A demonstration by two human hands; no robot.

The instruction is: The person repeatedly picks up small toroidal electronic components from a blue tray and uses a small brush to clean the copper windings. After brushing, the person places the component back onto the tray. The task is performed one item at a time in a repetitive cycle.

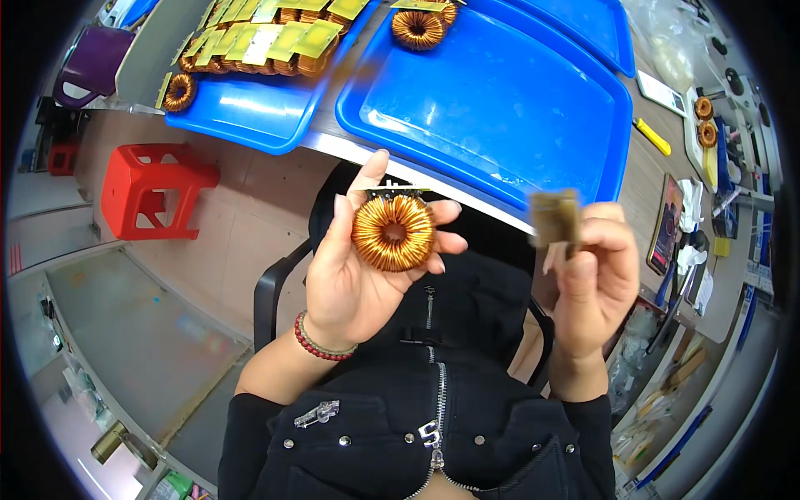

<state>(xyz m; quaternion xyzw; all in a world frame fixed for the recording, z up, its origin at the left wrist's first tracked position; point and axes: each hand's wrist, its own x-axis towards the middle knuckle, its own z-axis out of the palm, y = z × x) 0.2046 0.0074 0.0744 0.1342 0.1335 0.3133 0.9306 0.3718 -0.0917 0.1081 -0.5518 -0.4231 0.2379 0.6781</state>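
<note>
My left hand (343, 287) is turned palm up and cradles a toroidal copper coil (394, 257), its fingers curled around the sides. A small circuit board (398, 188) sits along the coil's far edge, seen nearly edge-on with short white parts rising from it. To the right, apart from the coil, my right hand (598, 287) pinches a small brownish, flat, roughly square piece (554, 218) between thumb and fingers. Motion blurs this piece, so its exact kind does not show.
A blue tray (492, 125) lies ahead, with coils (418, 30) at its far left corner. Farther left, another blue tray (258, 108) carries rows of coils topped with yellow-green boards (262, 43). On the right are a yellow-handled cutter (652, 137) and a phone (666, 225). A red stool (154, 187) stands left.
</note>
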